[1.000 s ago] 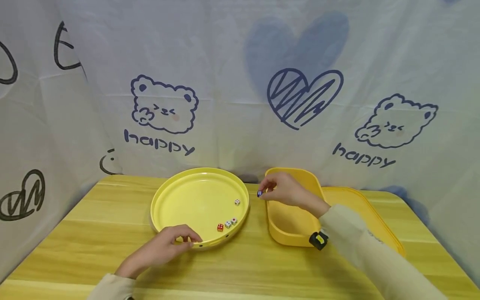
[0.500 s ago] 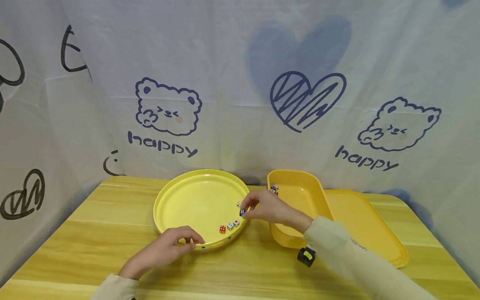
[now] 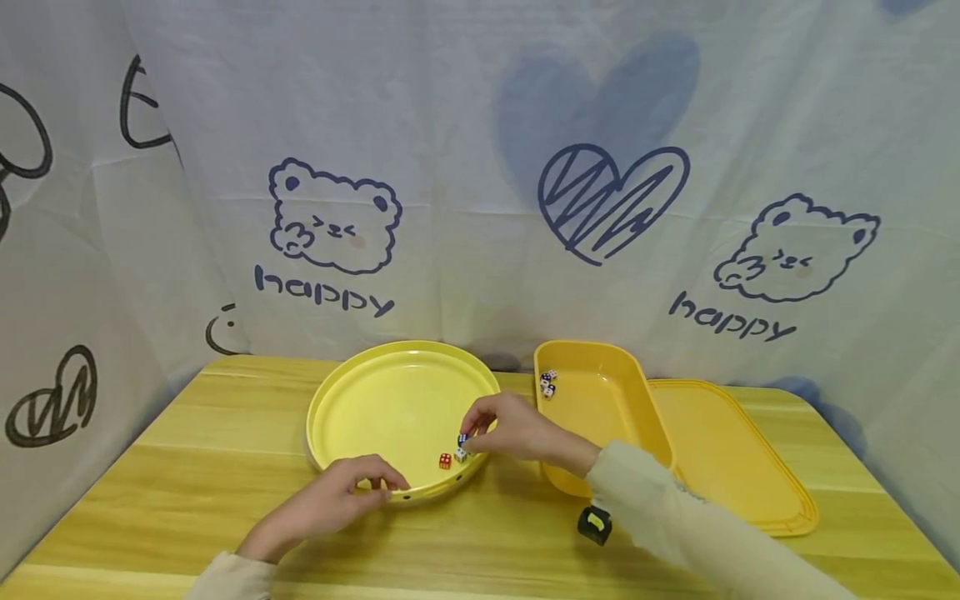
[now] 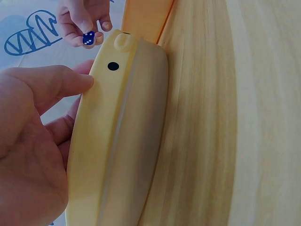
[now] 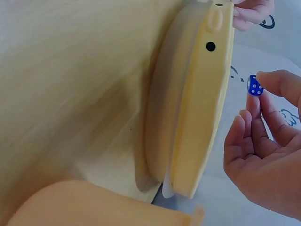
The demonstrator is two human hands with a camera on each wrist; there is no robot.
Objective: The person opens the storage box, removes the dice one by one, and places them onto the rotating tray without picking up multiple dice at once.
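Note:
In the head view my left hand holds the near rim of a round yellow tray, thumb outside and fingers over the inner side. My right hand is over the tray's right part, pinching a blue die with white dots between thumb and fingertips. The left wrist view also shows this blue die, beyond the rim. Inside the tray, a red die and a white die lie close below the right fingertips. The right hand covers the place where other white dice lay.
Right of the tray stands a deep yellow-orange box, with several dice at its left wall. A flat lid of like colour lies to its right on the wooden table. A printed white cloth hangs behind.
My right hand has carried the blue die leftward from the box's left edge to above the dice in the tray. The left hand keeps its place on the rim.

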